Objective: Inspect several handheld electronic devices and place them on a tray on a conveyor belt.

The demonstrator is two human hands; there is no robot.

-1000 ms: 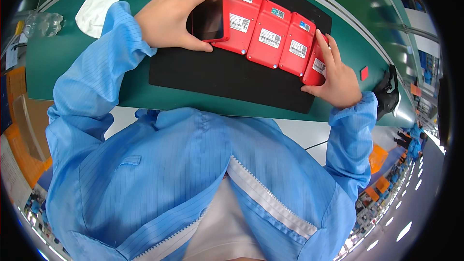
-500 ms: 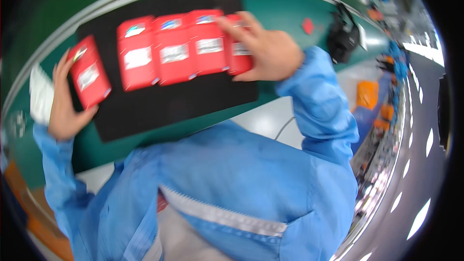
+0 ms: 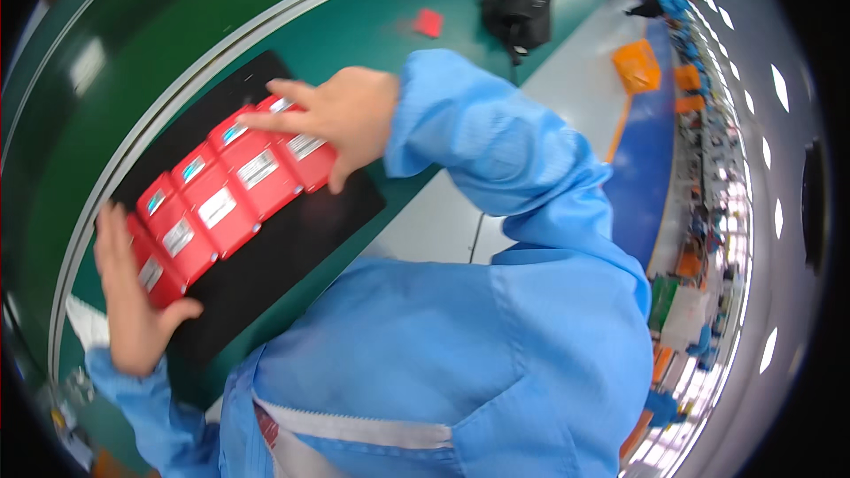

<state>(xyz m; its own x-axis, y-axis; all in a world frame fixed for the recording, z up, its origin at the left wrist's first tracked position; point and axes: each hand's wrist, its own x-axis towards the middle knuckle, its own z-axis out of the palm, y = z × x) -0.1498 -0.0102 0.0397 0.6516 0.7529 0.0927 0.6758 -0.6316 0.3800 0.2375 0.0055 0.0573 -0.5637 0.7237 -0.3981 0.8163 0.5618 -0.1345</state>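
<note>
Red devices (image 3: pixel 209 184) lie in a row on the black mat (image 3: pixel 288 257), long axes running far-left to near-right. Left hand (image 3: pixel 133 314) and right hand (image 3: pixel 350 115) spread fingers wide, partly hiding the end devices; labels (image 3: pixel 258 169) blur.

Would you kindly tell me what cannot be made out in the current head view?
In the head view:
- Print on the labels of the red handheld devices: too small and blurred.
- Device undersides: hidden against the black mat.
- Part of the rightmost device: covered by the right hand.
- White cloth: partly behind the left hand and sleeve.
- Small red object: too blurred to identify.
</note>
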